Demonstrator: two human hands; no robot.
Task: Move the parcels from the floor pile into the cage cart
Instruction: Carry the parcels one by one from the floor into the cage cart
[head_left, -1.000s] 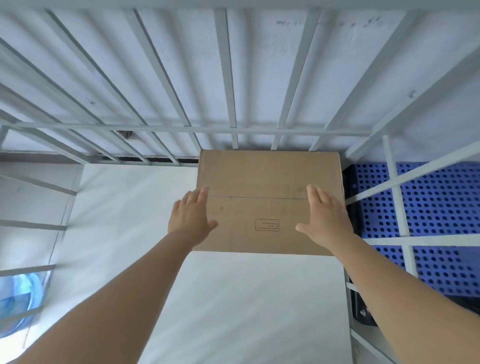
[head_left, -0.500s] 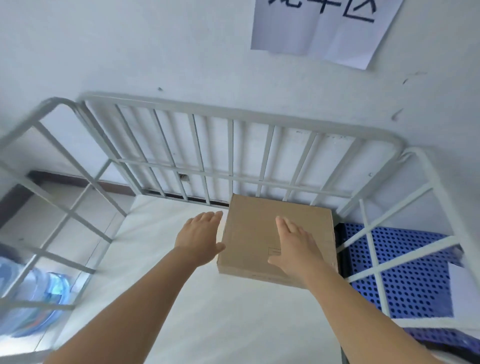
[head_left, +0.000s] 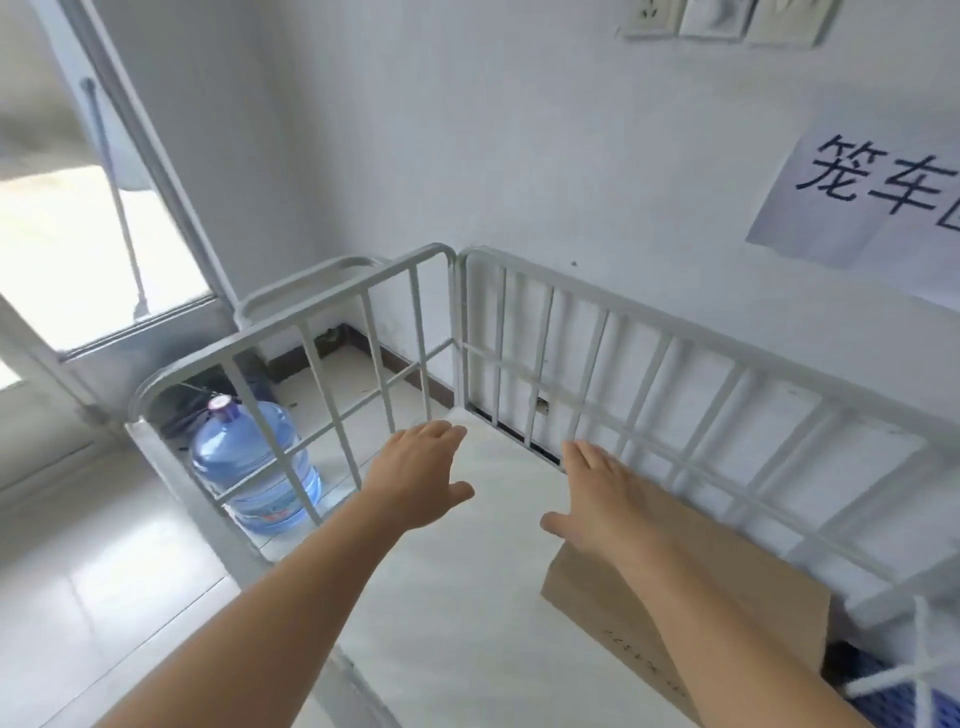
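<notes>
one parcel (head_left: 691, 613), one cage cart (head_left: 587, 332), one water bottle (head_left: 254, 467), two hands.

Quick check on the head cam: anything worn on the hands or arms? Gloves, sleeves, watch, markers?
Nothing worn that shows. The left hand and right hand are bare: no gloves, rings or tape. Both forearms are bare to the frame edge, with no sleeves, watch, bands, markers or cables in view.

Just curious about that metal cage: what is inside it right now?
Inside the cage cart, one cardboard box lies on its white floor by the back bars. The right forearm covers part of the box, and the frame edge cuts off the cart's right end.
</notes>
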